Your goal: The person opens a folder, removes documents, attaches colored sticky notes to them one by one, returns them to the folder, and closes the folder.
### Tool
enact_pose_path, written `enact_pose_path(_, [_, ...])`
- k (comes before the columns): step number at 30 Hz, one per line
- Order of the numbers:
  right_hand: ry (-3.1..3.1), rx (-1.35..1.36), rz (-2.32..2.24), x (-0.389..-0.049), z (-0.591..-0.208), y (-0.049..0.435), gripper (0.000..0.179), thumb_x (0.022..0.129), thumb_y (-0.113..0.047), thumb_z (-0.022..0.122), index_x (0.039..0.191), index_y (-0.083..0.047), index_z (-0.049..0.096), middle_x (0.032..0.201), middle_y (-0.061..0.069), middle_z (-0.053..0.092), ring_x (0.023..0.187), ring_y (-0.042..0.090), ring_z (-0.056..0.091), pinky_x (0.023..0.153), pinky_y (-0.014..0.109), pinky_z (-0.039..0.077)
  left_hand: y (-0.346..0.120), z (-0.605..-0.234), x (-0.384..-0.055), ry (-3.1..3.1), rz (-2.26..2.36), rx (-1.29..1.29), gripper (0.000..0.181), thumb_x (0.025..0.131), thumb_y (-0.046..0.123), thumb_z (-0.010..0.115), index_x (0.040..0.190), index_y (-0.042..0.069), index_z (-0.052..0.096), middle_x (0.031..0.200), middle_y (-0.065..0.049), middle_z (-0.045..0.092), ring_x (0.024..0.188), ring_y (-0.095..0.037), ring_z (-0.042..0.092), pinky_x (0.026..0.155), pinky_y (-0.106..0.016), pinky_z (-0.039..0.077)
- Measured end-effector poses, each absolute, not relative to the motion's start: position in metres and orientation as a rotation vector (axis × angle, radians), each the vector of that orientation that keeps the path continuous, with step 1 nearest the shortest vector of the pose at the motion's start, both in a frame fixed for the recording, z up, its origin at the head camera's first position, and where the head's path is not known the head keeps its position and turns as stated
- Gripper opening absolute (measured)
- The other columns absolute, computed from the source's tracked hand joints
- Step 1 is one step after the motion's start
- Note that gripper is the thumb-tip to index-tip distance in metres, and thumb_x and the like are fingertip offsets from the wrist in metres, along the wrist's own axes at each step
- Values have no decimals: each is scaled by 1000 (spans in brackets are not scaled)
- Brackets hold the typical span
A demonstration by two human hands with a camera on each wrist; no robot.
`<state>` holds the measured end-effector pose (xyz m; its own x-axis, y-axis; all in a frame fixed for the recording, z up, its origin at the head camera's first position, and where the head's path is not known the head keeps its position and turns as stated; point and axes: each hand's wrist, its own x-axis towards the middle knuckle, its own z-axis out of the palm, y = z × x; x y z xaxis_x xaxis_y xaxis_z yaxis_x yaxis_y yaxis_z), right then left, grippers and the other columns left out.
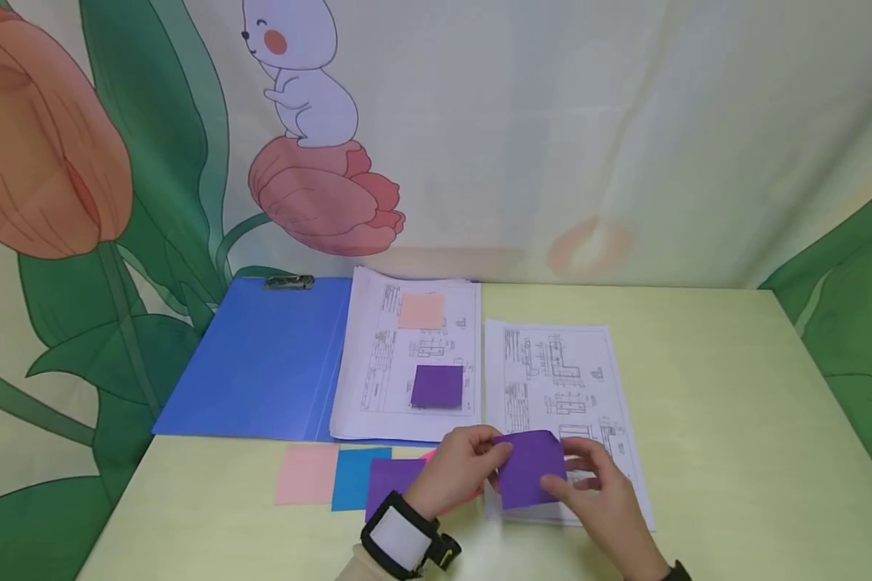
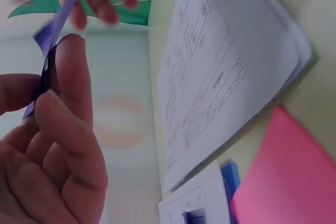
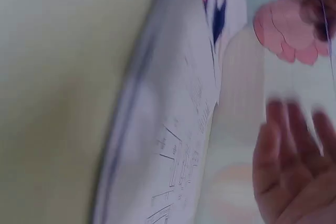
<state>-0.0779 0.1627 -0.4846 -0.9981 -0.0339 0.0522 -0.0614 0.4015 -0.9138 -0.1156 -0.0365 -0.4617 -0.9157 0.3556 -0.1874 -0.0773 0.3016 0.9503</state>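
My left hand (image 1: 456,472) pinches a square sheet of purple paper (image 1: 530,472) by its left edge, thumb in front. In the left wrist view the purple paper (image 2: 48,38) shows nearly edge-on, one corner bent outward. At the sheet's right side is my right hand (image 1: 606,504), its thumb overlapping the lower right corner in the head view. The right wrist view shows the fingers of this right hand (image 3: 294,166) loosely extended and blurred, with no paper between them. Under the held sheet lies a stack of printed drawings (image 1: 545,387).
A blue clipboard folder (image 1: 262,355) lies behind, with printed sheets (image 1: 378,403) bearing a peach square (image 1: 421,311) and a purple stack (image 1: 438,386). Pink (image 1: 307,474), blue (image 1: 356,480), purple (image 1: 391,476) and bright pink paper (image 2: 294,177) line the front. A patterned curtain (image 1: 516,145) hangs behind.
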Motion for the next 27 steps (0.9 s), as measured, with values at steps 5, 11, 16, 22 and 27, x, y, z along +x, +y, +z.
enact_pose_path(5, [-2830, -161, 1741, -133, -478, 185, 22, 80, -23, 72, 87, -3, 67, 71, 2, 63, 61, 18, 54, 52, 25, 43, -32, -460, -149, 2264, 1479, 297, 29, 93, 28, 56, 110, 6, 63, 81, -4, 67, 76, -24, 65, 55, -27, 48])
enact_pose_path(11, [-2911, -288, 1719, -220, -489, 216, 43, 85, -37, 66, 102, 2, 65, 81, 4, 64, 74, 19, 53, 61, 28, 43, -13, -476, -206, 2753, 746, 436, 62, 88, 37, 62, 139, 9, 42, 134, -8, 49, 121, -24, 47, 96, -36, 40])
enact_pose_path(16, [-3032, -323, 1552, -255, -513, 219, 41, 86, -32, 65, 102, 6, 66, 78, 4, 62, 76, 19, 52, 61, 26, 40, 8, -504, -227, 2899, 141, 624, 77, 75, 49, 71, 135, 8, 45, 138, -10, 44, 130, -26, 36, 106, -37, 29])
enact_pose_path(22, [-3021, -323, 1426, -264, -519, 203, 35, 85, -26, 67, 96, 7, 68, 81, 10, 65, 77, 22, 52, 60, 26, 37, 15, -515, -231, 2860, 34, 609, 90, 67, 52, 76, 137, 8, 42, 139, -12, 42, 130, -25, 35, 105, -31, 30])
enact_pose_path(27, [-2999, -453, 1425, -266, -516, 194, 33, 84, -26, 69, 95, 6, 69, 80, 10, 65, 75, 22, 51, 60, 27, 37, 17, -516, -235, 2842, 73, 556, 89, 65, 49, 78, 138, 12, 43, 139, -11, 41, 130, -24, 34, 102, -32, 34])
